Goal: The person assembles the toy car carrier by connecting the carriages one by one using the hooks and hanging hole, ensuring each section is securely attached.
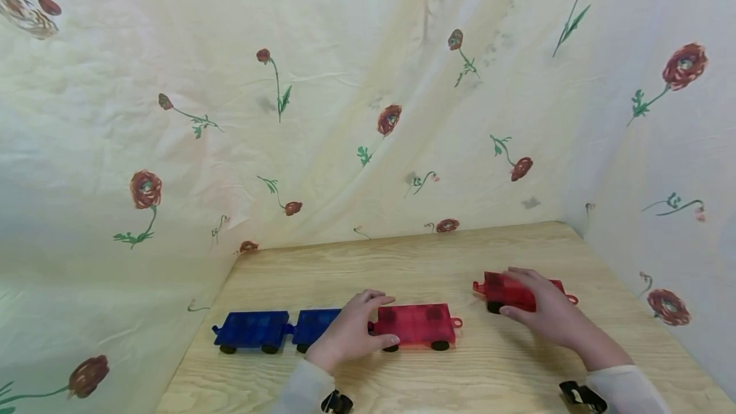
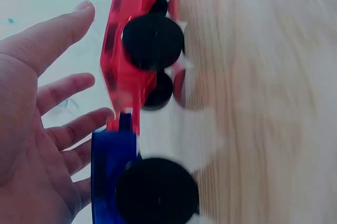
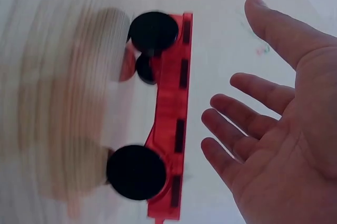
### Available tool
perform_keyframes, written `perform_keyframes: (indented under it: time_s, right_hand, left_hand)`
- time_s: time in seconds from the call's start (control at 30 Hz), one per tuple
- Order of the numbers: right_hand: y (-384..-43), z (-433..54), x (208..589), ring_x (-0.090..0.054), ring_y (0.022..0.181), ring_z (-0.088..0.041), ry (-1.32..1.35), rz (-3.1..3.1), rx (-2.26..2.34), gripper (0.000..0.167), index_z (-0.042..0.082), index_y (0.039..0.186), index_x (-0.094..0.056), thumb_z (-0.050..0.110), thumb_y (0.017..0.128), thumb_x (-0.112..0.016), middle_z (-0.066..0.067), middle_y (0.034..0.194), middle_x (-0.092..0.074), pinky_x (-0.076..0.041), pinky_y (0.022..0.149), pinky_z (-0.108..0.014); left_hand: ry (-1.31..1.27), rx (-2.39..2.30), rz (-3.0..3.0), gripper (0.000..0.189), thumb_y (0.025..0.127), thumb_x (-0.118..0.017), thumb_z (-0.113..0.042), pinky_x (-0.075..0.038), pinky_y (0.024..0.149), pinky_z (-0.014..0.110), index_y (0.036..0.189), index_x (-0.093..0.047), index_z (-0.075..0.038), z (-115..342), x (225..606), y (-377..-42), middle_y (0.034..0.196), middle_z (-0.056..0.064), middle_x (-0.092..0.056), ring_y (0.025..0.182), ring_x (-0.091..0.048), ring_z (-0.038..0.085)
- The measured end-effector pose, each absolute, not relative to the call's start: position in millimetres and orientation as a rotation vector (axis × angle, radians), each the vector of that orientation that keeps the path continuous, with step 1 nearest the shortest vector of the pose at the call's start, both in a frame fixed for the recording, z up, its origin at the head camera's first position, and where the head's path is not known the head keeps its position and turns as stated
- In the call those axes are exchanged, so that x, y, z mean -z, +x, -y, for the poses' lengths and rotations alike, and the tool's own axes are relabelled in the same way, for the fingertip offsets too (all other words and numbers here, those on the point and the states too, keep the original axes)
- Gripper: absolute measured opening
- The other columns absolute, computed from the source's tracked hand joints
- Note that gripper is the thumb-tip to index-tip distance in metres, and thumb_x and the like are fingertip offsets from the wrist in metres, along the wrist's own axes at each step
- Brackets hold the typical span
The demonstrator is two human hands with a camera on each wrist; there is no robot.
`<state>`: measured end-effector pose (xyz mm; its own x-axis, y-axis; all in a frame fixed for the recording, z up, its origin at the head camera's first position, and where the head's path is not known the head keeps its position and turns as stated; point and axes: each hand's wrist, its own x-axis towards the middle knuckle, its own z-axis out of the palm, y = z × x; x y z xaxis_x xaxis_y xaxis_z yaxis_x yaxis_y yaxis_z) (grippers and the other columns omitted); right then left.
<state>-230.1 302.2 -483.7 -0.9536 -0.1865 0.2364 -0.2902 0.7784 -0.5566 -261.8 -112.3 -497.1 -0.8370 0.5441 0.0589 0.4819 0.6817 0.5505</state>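
Two blue toy wagons stand in a row, the outer blue wagon (image 1: pixel 253 329) hitched to the inner blue wagon (image 1: pixel 313 324). A red toy wagon (image 1: pixel 416 324) follows at the right end, its hook meeting the blue one's link (image 2: pixel 125 121) in the left wrist view. My left hand (image 1: pixel 353 331) hovers over that joint, fingers spread and apart from the wagons. Off to the right stands a separate red wagon (image 1: pixel 508 291) on black wheels (image 3: pixel 137 171). Above it hangs my right hand (image 1: pixel 543 308), fingers loosely extended; the right wrist view shows a gap between them.
The wagons stand on a light wooden table (image 1: pixel 414 267). A flower-patterned cloth (image 1: pixel 322 145) rises behind the table and along both sides. Black straps cross both sleeves, the left strap (image 1: pixel 337 402) and the right strap (image 1: pixel 582 396).
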Motion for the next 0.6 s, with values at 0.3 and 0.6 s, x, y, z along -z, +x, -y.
perform_keyframes:
  time_s: [0.3, 0.6]
  right_hand:
    - [-233.7, -326.4, 490.7, -0.035, 0.139, -0.060, 0.294, 2.832, -0.924, 0.089, -0.004, 0.153, -0.046, 0.046, 0.090, -0.083, -0.032, 0.156, -0.038, -0.035, 0.104, -0.078]
    - [-234.0, -334.1, 496.1, -0.031, 0.138, -0.064, 0.298, 2.853, -0.867, 0.093, -0.011, 0.151, -0.044, 0.046, 0.088, -0.084, -0.037, 0.157, -0.034, -0.035, 0.102, -0.080]
  left_hand:
    - [0.898, -0.655, -2.863, 0.078, 0.089, -0.079, -0.059, -0.051, 0.106, 0.047, 0.156, -0.051, -0.031, 83.4, 502.5, -259.4, 0.153, -0.007, -0.048, 0.138, -0.048, 0.022]
    - [0.957, -0.552, -2.904, 0.079, 0.087, -0.082, -0.058, -0.050, 0.106, 0.049, 0.156, -0.051, -0.035, 66.4, 504.6, -256.1, 0.158, -0.004, -0.047, 0.142, -0.047, 0.023]
